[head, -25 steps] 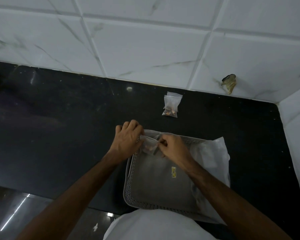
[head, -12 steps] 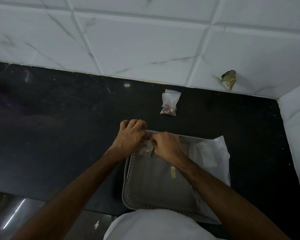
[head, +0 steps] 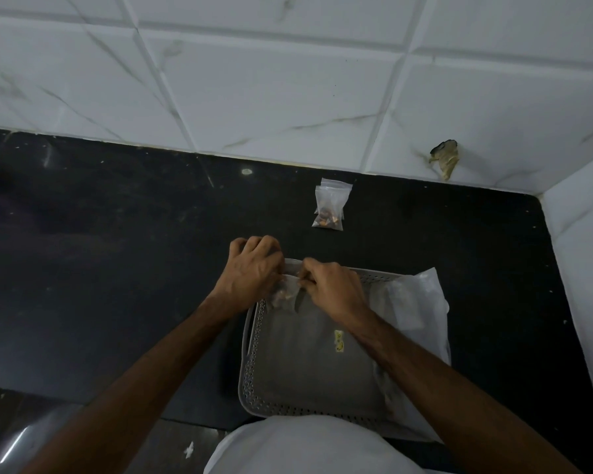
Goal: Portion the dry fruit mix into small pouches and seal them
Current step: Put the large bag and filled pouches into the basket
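A small clear pouch with brown dry fruit at its bottom hangs over the far left corner of a grey perforated tray. My left hand pinches the pouch's top edge from the left. My right hand pinches the same edge from the right, the fingertips of both hands close together. Two filled pouches lie stacked on the black counter beyond the tray. A large white plastic bag lies over the tray's right side; its contents are hard to make out.
The black stone counter ends at a white tiled wall behind and on the right. A small crumpled scrap sticks to the wall near the corner. My white shirt fills the bottom middle.
My right hand slid left along the pouch's top edge toward my left hand. The gap between the two hands has closed. The pouch stays over the tray corner.
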Motion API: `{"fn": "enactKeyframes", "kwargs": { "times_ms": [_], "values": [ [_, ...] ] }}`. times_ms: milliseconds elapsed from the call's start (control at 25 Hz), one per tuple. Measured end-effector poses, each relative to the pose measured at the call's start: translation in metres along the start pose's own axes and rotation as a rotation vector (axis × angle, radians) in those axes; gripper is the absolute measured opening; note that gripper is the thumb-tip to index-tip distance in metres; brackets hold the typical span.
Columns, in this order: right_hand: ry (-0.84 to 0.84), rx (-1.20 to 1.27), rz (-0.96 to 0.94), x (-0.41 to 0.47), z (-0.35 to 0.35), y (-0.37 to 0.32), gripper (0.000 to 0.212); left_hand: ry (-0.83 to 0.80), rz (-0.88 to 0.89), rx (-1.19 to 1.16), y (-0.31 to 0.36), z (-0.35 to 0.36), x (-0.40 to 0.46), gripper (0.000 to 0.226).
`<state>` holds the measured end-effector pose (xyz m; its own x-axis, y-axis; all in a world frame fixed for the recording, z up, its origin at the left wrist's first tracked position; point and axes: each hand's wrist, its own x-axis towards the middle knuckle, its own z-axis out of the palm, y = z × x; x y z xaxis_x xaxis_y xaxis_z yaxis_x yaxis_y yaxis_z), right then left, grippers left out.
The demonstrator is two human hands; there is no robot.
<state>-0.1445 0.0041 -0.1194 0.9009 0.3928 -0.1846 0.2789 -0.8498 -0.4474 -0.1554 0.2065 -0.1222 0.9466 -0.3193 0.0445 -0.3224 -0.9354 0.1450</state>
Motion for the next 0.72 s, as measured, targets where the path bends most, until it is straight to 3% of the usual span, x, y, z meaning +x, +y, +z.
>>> {"fn": "enactKeyframes", "kwargs": {
  "times_ms": [200, 400, 560, 720],
  "values": [
    [0.034, 0.177, 0.056, -0.003, -0.021, 0.008, 0.011, -0.046, -0.057, -0.245, -0.003, 0.0, 0.0, 0.039],
    [0.12, 0.471, 0.279, 0.018, -0.068, 0.05, 0.003, -0.028, -0.108, -0.453, 0.0, -0.012, 0.027, 0.029],
    [0.167, 0.511, 0.373, 0.056, -0.082, 0.087, 0.004, -0.064, -0.315, -0.674, -0.002, -0.007, 0.092, 0.028],
    [0.178, 0.504, 0.389, 0.093, -0.074, 0.1, 0.014, -0.167, -0.503, -0.793, -0.004, 0.015, 0.147, 0.049]
  ]
}}
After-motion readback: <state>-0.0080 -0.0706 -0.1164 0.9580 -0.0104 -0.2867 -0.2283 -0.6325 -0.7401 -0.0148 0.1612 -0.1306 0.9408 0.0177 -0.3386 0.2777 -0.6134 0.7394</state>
